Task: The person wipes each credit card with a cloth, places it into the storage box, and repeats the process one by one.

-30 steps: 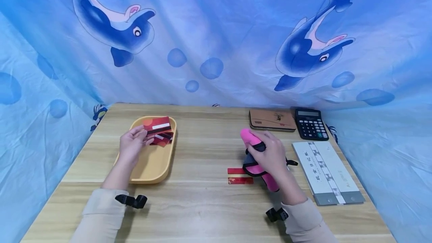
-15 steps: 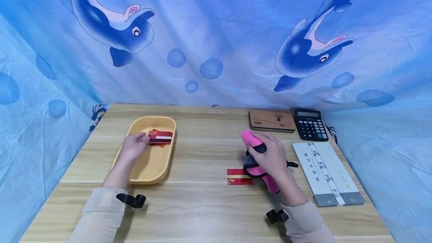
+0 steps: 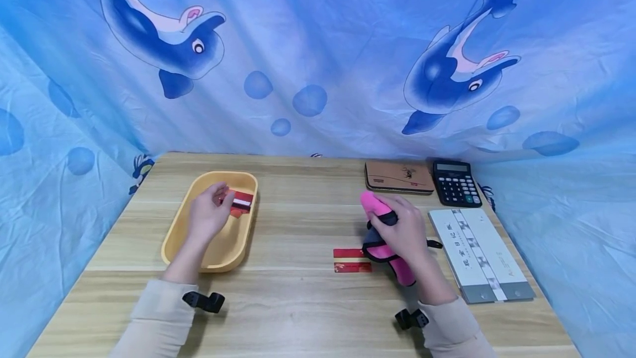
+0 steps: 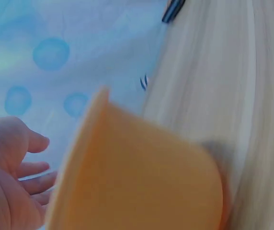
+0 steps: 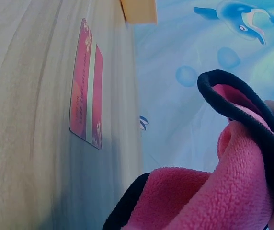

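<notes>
My left hand hangs over the yellow tray, fingers loosely bent and holding nothing. In the left wrist view the same hand appears beside the tray wall with its fingers apart. Red bank cards lie in the tray's far right part, overlapping and partly behind my fingers. My right hand grips a bunched cleaning cloth, pink and grey with black edging. Another red card with a cream stripe lies flat on the table left of the cloth; its raised digits show in the right wrist view.
A brown wallet-like case and a black calculator sit at the table's back right. In front of them are white-and-grey account books. A blue dolphin curtain surrounds the wooden table.
My left hand has lowered a red card into the tray, let it go, then risen slightly and turned toward the right. The right hand and cloth have shifted a little to the right.
</notes>
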The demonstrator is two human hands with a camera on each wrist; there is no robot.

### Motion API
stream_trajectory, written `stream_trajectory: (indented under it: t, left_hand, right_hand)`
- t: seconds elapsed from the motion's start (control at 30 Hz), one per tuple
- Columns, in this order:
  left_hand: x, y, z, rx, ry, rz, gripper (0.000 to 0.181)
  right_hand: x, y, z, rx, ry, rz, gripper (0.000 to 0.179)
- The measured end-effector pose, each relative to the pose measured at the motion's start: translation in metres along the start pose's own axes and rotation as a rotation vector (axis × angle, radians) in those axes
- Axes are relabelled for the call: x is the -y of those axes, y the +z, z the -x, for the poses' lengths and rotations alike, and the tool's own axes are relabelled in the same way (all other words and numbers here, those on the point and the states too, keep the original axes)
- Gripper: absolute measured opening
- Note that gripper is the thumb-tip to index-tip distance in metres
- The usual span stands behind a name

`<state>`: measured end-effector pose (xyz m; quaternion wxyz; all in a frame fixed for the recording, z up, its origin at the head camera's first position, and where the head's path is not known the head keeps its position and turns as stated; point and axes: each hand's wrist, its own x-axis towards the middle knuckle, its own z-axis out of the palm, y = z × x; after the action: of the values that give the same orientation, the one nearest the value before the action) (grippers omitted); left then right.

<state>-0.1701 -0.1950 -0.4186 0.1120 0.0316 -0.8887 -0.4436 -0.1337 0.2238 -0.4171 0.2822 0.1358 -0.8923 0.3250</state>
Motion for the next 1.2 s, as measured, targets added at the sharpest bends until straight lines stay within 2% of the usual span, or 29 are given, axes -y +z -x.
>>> stream_trajectory:
  t: [0.13,0.23,0.47,0.67,0.83,1.0,1.2]
  left_hand:
    - [-0.016,0.013,0.003,-0.025,0.082,0.076,0.039]
    - [-0.028,0.023,0.006,-0.017,0.14,0.121,0.035]
    - [-0.054,0.045,0.017,0.077,0.241,0.199,0.034]
    - [-0.068,0.074,0.033,0.153,0.297,0.192,0.035]
    - [-0.073,0.098,0.043,0.213,0.317,0.231,0.033]
    - [-0.07,0.121,0.053,0.283,0.322,0.276,0.033]
    - [-0.061,0.149,0.07,0.392,0.294,0.21,0.038]
  right_hand:
    - [-0.001,-0.003,0.0,-0.009,0.006,0.001,0.042]
    - [-0.002,-0.005,0.001,-0.011,0.014,0.006,0.043]
    - [-0.003,-0.009,0.003,-0.024,0.039,-0.006,0.043]
    - [-0.004,-0.01,0.005,-0.038,0.05,-0.015,0.042]
    - [-0.006,-0.01,0.006,-0.037,0.068,-0.032,0.042]
    - [-0.009,-0.012,0.006,-0.048,0.09,-0.041,0.042]
    - [-0.01,-0.014,0.007,-0.059,0.101,-0.037,0.041]
